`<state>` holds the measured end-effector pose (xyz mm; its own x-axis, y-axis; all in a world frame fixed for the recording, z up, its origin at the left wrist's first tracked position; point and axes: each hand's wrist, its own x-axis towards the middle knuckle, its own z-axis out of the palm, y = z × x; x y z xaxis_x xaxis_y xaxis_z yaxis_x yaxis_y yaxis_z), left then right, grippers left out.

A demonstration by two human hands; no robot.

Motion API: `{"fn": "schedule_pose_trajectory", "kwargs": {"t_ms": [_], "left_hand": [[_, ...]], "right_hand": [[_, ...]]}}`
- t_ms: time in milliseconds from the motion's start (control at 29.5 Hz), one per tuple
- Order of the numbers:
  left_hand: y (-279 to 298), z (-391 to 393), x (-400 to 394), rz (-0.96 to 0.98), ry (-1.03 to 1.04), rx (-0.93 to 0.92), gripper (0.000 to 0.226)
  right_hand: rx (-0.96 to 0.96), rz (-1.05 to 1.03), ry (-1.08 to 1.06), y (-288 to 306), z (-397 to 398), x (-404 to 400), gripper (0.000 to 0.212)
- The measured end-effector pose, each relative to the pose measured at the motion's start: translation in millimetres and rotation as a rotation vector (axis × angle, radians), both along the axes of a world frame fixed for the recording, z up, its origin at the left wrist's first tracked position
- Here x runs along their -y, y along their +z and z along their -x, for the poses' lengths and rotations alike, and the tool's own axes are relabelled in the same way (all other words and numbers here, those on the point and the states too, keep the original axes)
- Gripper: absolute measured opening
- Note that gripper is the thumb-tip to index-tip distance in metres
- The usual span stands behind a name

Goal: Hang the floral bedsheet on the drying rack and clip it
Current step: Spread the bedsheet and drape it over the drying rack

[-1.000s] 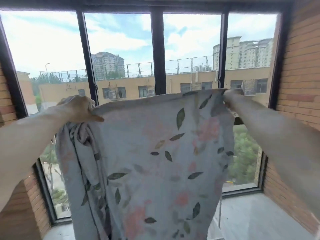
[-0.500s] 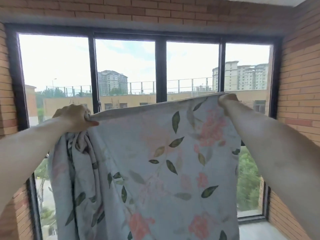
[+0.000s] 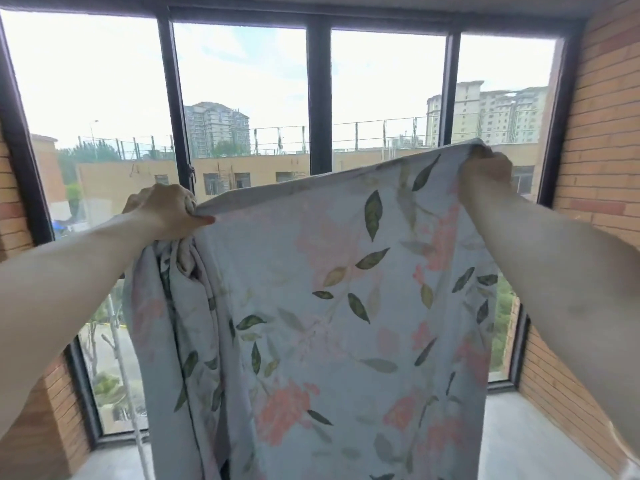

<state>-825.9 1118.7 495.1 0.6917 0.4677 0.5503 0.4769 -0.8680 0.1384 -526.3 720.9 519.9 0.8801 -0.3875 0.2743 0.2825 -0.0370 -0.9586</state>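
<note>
Floral bedsheet hanging lengthwise, top edge gripped by left hand, right hand

Inspector A: Any legible text, labels, brand marks, numbers or signs to record?

Inspector B: None. The floral bedsheet carries a printed pattern of leaves and flowers only, no lettering or tag in view.

Inspector A: And the buildings beyond the window frame?

Inspector B: No readable signage on any facade; detail there is too small and soft. Nothing to enter.
</note>
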Motion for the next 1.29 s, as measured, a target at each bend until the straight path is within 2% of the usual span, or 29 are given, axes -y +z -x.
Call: {"fn": "schedule_pose_trajectory", "kwargs": {"t_ms": [34,68,136,204,272,339,441,543,645,747,815,883,951,1018,1154,1222,1290], "left_hand": [[-4,-3,1,0.005,-0.001,-0.014,0.049],[-8,-8,4,0.015,-0.016,-0.023,0.050],[-12,-16,10,0.030,-0.049,-0.017,0.051],[-12,-35,22,0.006,-0.083,-0.014,0.053],[-14,-39,23,-0.016,-0.068,-0.027,0.049],[-13,-51,27,-0.029,-0.083,-0.016,0.045],[-8,-71,28,-0.044,-0.050,0.019,0.042],[0,-101,27,-0.026,-0.036,0.055,0.052],[11,-130,27,-0.031,-0.029,0.077,0.055],[22,-162,59,-0.065,-0.012,0.100,0.039],[30,-174,71,-0.082,0.018,0.114,0.042],[42,-196,80,-0.079,0.050,0.142,0.050],[51,-211,88,-0.083,0.057,0.163,0.046],[80,-274,96,-0.119,0.130,0.254,0.037],[112,-300,99,-0.159,0.178,0.333,0.026],[135,-331,92,-0.192,0.192,0.390,0.026],[151,-349,87,-0.199,0.168,0.448,0.023]], "right_hand": [[-0.080,0.047,-0.043,-7,6,-1,0.022],[-0.118,0.004,-0.043,-17,0,1,0.014],[-0.209,-0.039,-0.051,-28,-2,8,0.024],[-0.271,-0.096,-0.108,-30,-11,27,0.008],[-0.304,-0.152,-0.064,-36,-11,25,0.009],[-0.260,-0.205,-0.064,-32,-12,31,0.016],[-0.154,-0.178,-0.089,-28,-26,40,0.026],[0.015,-0.195,-0.134,-24,-53,56,0.029],[0.039,-0.105,-0.146,-8,-69,66,0.040],[0.113,-0.221,-0.035,20,-121,78,0.035],[0.145,-0.203,0.045,33,-143,80,0.018],[0.179,-0.214,0.026,51,-172,87,0.030],[0.248,-0.253,0.003,66,-184,83,0.037],[0.298,-0.271,0.027,108,-251,88,0.036],[0.366,-0.240,0.031,141,-275,82,0.025],[0.428,-0.340,0.059,166,-311,67,0.031],[0.468,-0.326,0.042,183,-322,56,0.035]]}}
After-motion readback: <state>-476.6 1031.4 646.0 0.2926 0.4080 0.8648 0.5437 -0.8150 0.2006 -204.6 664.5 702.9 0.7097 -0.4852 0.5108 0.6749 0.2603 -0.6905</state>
